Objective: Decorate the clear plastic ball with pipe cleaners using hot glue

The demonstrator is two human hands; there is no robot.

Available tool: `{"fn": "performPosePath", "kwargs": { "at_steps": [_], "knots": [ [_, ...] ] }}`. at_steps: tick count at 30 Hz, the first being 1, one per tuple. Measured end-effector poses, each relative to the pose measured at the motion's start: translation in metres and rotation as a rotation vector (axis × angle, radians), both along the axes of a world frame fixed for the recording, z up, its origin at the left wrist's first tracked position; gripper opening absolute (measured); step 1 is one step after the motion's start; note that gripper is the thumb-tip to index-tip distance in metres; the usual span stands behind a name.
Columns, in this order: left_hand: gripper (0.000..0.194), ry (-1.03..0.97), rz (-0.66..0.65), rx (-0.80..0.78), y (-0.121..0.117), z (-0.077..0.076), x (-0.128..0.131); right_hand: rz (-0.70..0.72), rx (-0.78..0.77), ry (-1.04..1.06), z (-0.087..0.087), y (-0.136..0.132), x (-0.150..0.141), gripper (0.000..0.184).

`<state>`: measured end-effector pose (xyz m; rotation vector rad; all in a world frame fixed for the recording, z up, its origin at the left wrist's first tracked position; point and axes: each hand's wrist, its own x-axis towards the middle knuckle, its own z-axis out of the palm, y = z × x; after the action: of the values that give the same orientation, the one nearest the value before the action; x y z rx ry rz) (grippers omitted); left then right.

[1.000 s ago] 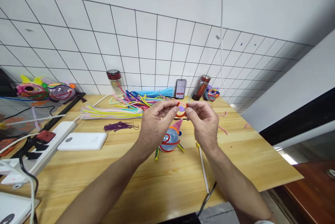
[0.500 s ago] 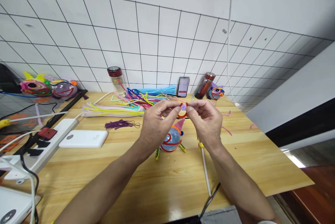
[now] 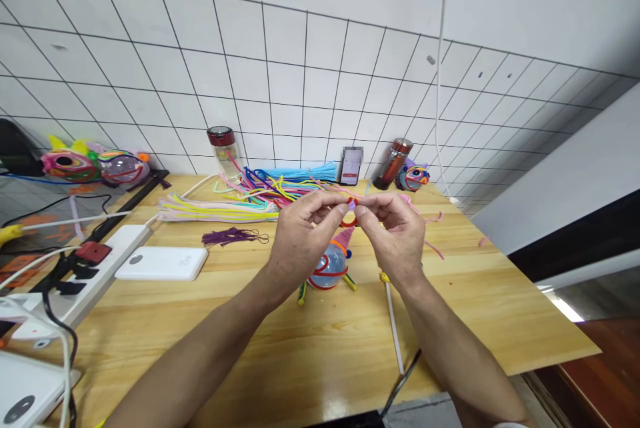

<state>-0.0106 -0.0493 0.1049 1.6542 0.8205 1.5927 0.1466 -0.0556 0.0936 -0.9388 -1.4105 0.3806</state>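
Observation:
My left hand (image 3: 307, 231) and my right hand (image 3: 395, 231) meet at the fingertips above the table. Between them they pinch a red pipe cleaner (image 3: 349, 223), bent into a loop that hangs below the fingers. A small purple piece (image 3: 352, 205) shows at the fingertips, against the red ends; its kind is too small to make out. Just beneath my hands stands a clear ball figure (image 3: 327, 268) with red pipe cleaner bands, a pink cone on top and yellow-green feet. My left hand partly covers the ball.
Bundles of coloured pipe cleaners (image 3: 225, 210) lie behind my left hand, near purple tassels (image 3: 233, 236). A white power bank (image 3: 163, 263) and a power strip (image 3: 95, 278) are at left. A glass bottle (image 3: 223, 151), a phone (image 3: 351, 167) and a red-brown flask (image 3: 394, 165) stand by the wall.
The red ends at my fingertips have come closer together above the purple piece. My two hands have drawn slightly nearer each other. The view has shifted slightly.

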Motion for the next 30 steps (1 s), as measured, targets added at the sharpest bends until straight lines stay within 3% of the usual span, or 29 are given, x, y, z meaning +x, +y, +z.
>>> {"fn": "performPosePath", "kwargs": {
  "at_steps": [30],
  "knots": [
    [0.008, -0.026, -0.004, 0.052, 0.001, -0.0019, 0.0007, 0.017, 0.003, 0.01, 0.0027, -0.0023, -0.0002, 0.001]
  ]
}}
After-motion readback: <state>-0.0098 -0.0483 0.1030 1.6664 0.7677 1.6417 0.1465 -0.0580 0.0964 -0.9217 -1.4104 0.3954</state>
